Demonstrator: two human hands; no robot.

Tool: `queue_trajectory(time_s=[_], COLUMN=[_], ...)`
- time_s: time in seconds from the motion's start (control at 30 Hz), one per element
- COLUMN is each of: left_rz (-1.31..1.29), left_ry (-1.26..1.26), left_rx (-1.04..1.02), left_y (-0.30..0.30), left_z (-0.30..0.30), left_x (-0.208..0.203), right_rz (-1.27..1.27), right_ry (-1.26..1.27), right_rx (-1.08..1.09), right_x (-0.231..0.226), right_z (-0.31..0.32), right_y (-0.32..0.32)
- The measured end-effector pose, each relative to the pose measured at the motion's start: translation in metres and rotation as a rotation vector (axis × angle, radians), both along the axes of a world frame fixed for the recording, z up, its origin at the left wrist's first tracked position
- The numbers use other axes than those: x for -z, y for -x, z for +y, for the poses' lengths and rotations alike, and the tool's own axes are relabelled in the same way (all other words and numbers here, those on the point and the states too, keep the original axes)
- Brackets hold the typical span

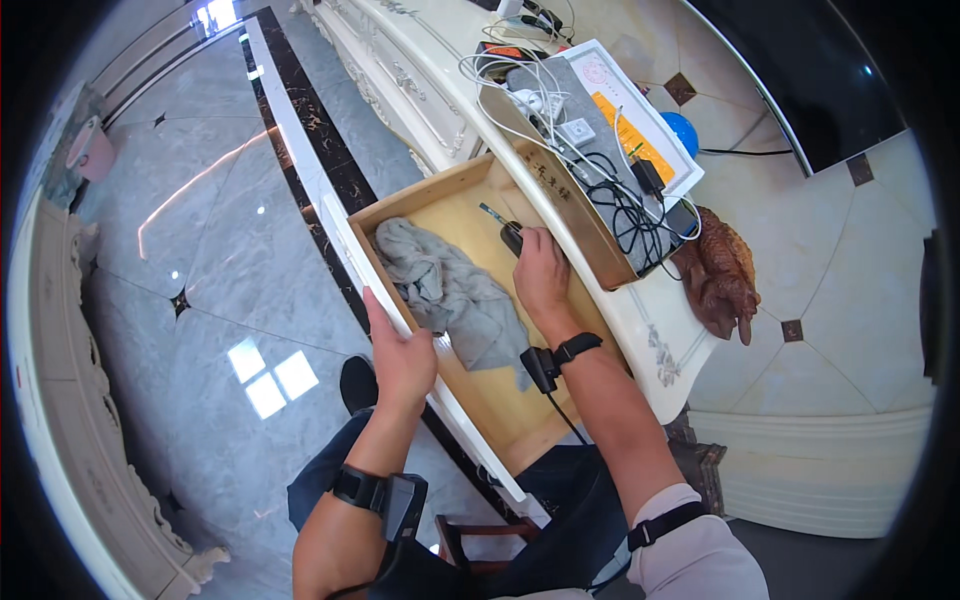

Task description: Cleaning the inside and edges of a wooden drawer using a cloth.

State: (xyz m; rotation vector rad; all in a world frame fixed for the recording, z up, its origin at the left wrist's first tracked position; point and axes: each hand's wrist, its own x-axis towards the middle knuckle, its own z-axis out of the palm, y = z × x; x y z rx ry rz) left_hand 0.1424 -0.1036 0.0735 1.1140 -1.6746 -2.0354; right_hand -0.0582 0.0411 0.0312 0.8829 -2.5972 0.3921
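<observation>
A pulled-out wooden drawer [530, 435] with a white front lies before me. My left hand [400, 355] grips the top edge of the drawer front [450, 408]. Inside, a crumpled grey cloth [450, 290] covers much of the left part of the drawer's bottom. My right hand [541, 268] reaches into the drawer beside the cloth, its fingers closed round a black-handled tool [511, 238]. A narrow bluish-grey strip like a blade sticks out of the tool's far end. The palm hides the rest of the handle.
On the white cabinet top [655, 350] stands an open box [590, 225] of cables, plugs and a power strip. Next to it are a brown carved figure [718, 270] and a blue round object [680, 133]. A dark screen [810, 80] is at upper right, a pink bucket [92, 152] at far left.
</observation>
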Motion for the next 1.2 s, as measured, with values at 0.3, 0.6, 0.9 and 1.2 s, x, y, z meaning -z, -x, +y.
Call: queue_trajectory(time_s=[0.3, 0.6, 0.9, 1.2], left_rz=[0.025, -0.021, 0.026, -0.022], left_ry=[-0.029, 0.059, -0.062, 0.001], left_rx=[0.005, 0.043, 0.039, 0.05], left_y=[0.001, -0.001, 0.001, 0.0], left_z=[0.002, 0.0, 0.001, -0.001], left_x=[0.0, 0.011, -0.006, -0.003], right_rz=[0.011, -0.076, 0.07, -0.042], right_ry=[-0.004, -0.173, -0.197, -0.275], right_rx=[0.008, 0.137, 0.075, 0.12], right_x=[0.011, -0.002, 0.011, 0.004], right_z=[0.004, -0.002, 0.003, 0.01], right_y=[0.001, -0.002, -0.011, -0.021])
